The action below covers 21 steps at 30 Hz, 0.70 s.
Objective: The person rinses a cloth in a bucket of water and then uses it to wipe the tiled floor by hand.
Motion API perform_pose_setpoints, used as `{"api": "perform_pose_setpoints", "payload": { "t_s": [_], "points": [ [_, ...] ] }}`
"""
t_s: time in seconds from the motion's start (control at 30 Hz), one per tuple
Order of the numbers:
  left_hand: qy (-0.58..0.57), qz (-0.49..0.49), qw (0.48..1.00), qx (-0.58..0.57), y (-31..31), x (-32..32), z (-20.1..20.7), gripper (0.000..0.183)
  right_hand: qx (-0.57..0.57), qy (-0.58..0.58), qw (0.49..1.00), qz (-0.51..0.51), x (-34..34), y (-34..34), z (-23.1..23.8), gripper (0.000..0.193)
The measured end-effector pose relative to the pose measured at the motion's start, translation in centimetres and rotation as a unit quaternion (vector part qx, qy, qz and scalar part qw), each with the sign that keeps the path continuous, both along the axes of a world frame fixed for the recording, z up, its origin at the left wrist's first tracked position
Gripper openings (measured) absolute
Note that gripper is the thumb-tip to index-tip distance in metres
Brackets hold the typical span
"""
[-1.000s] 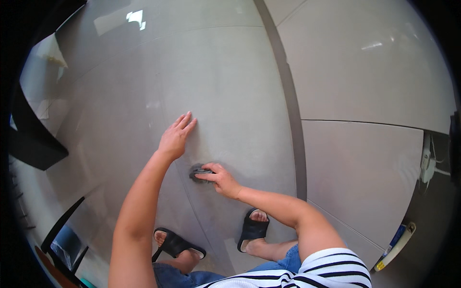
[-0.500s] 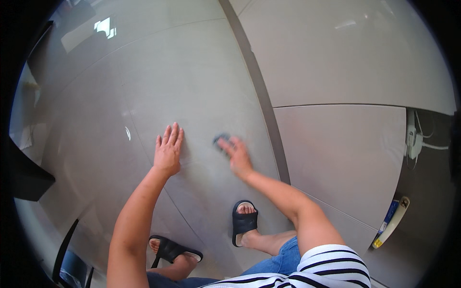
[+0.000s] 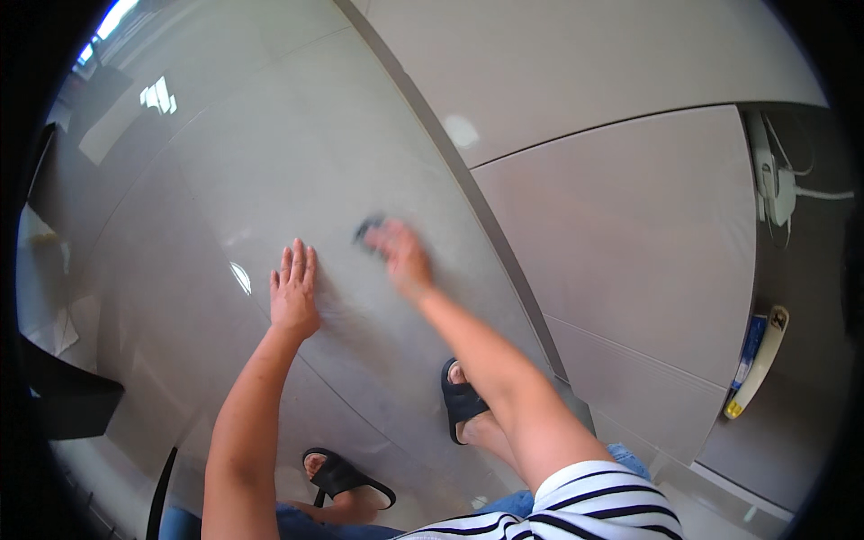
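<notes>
My left hand (image 3: 294,292) rests palm down on the glossy grey tiled floor (image 3: 270,171), its fingers stretched out. To the right of it and a little farther off, my right hand (image 3: 405,256) presses a small dark pad (image 3: 369,229) against the floor. Motion smears that hand and the pad, so the pad's exact kind does not show. The fingers lie over part of it.
Pale cabinet panels (image 3: 621,243) with a dark base strip (image 3: 423,108) run along the right. An open recess there holds a white plug with cables (image 3: 778,193) and a cream curved handle (image 3: 760,360). My black sandals (image 3: 346,477) are below; a black furniture piece (image 3: 67,391) stands at left.
My right hand has slid the dark pad over the floor, leftward and away from me. The left hand stays flat on the tiles. The whole view has tilted and shifted.
</notes>
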State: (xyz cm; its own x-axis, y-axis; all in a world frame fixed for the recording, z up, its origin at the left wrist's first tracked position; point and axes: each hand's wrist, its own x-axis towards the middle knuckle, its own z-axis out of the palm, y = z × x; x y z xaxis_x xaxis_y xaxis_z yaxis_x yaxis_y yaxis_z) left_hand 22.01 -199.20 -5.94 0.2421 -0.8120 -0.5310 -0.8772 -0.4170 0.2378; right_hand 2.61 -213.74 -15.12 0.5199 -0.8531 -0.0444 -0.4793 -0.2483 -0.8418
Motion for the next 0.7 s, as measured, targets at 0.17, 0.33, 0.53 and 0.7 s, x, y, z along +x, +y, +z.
{"api": "perform_pose_setpoints", "payload": {
  "t_s": [0.17,0.33,0.53,0.7],
  "points": [
    [-0.010,0.019,0.999,0.042,2.5,2.6,0.8,0.099,0.047,0.084,0.948,0.305,-3.5,9.3,5.8,0.032],
    [-0.017,-0.112,0.991,-0.066,1.3,-1.8,-0.6,0.099,-0.156,0.189,0.964,-0.102,-7.2,-1.1,6.6,0.054],
    [-0.048,-0.123,0.991,0.008,-0.4,-7.5,-1.3,0.111,-0.044,0.193,0.978,-0.071,-9.8,7.7,6.3,0.063],
    [-0.149,-0.107,0.983,0.004,0.6,-8.5,-3.7,0.126,0.006,0.225,0.973,-0.054,-10.9,9.9,10.7,0.060]
  ]
}}
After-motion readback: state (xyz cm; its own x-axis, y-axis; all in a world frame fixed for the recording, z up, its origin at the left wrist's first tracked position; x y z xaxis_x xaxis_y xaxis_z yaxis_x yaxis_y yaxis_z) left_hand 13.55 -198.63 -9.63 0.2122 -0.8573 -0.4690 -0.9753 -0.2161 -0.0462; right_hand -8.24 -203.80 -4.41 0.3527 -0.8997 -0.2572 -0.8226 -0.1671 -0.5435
